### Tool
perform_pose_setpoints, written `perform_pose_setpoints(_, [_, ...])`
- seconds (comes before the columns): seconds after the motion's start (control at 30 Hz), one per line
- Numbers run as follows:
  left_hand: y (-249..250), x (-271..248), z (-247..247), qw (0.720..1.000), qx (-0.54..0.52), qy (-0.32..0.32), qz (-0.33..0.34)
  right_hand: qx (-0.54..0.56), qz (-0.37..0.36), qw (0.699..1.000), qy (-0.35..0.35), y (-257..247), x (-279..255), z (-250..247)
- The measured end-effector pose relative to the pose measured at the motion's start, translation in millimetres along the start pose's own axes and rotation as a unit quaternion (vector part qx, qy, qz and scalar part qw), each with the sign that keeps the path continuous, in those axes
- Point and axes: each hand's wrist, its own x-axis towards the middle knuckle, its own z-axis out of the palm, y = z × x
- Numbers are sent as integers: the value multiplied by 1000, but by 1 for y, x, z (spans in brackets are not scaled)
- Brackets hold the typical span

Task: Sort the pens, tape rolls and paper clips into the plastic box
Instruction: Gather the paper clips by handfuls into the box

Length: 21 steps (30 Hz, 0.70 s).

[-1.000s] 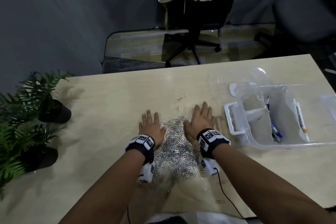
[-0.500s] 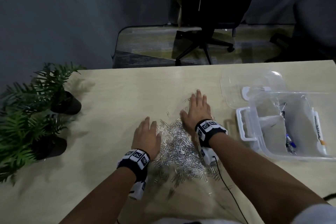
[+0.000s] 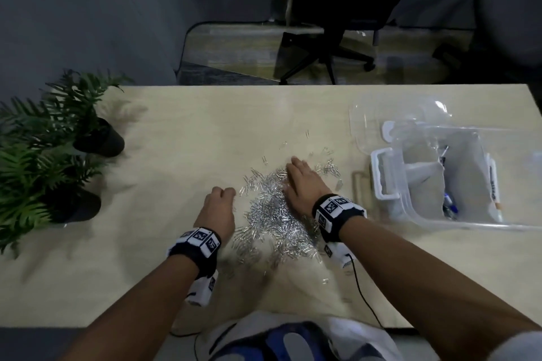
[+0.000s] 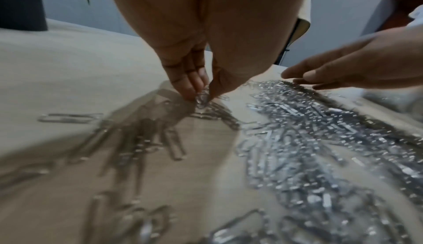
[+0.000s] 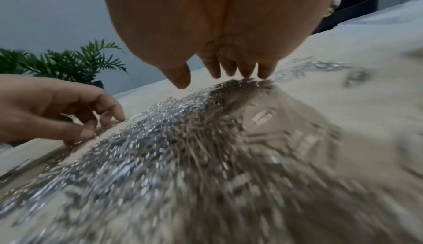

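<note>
both hands (image 3: 218, 208) (image 3: 302, 182) rest beside the paper clips (image 3: 272, 214) on the table (image 3: 176, 141).

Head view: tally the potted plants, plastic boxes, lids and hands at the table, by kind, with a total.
Potted plants: 2
Plastic box: 1
Clear lid: 1
Hands: 2, left hand and right hand
Total: 6
</note>
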Motion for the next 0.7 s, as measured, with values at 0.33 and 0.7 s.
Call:
perform_pose_setpoints(0.33, [-47, -33, 3, 997, 40, 43, -46, -26, 147, 989, 10, 50, -81, 20])
perform_pose_setpoints(0.7, [19, -55, 49, 995, 50, -84, 7, -55, 72, 996, -23, 35, -89, 42])
